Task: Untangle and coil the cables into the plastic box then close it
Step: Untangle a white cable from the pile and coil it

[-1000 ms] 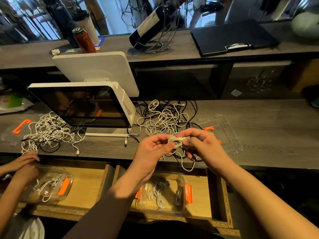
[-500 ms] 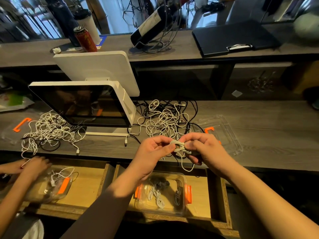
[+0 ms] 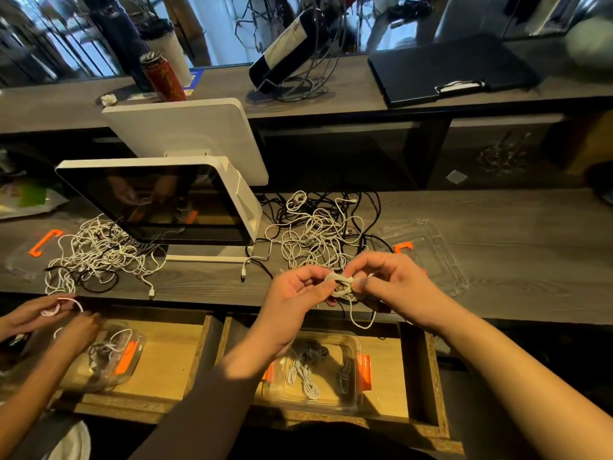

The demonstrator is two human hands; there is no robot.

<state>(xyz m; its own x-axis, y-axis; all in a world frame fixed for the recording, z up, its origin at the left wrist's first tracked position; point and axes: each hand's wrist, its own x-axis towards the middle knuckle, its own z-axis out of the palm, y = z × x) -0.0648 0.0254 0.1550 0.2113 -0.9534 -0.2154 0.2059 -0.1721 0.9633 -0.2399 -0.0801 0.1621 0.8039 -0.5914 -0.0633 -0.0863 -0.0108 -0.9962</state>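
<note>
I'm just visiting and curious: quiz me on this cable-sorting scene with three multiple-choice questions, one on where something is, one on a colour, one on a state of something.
1. Where is the plastic box that sits below the person's hands?
A. On the upper shelf
B. In an open wooden drawer
C. On top of the monitor

2. What colour are the box's latches?
A. Orange
B. Blue
C. Green

3. What is the state of the white cable coil at the centre?
A. Lying loose in the tangle on the table
B. Already packed in the box
C. Held between the left hand and right hand

Answers:
1 B, the box rests on the drawer's wooden floor under the table edge.
2 A, orange clips show on both ends.
3 C, fingers of both hands pinch the small bundle above the table edge.
</note>
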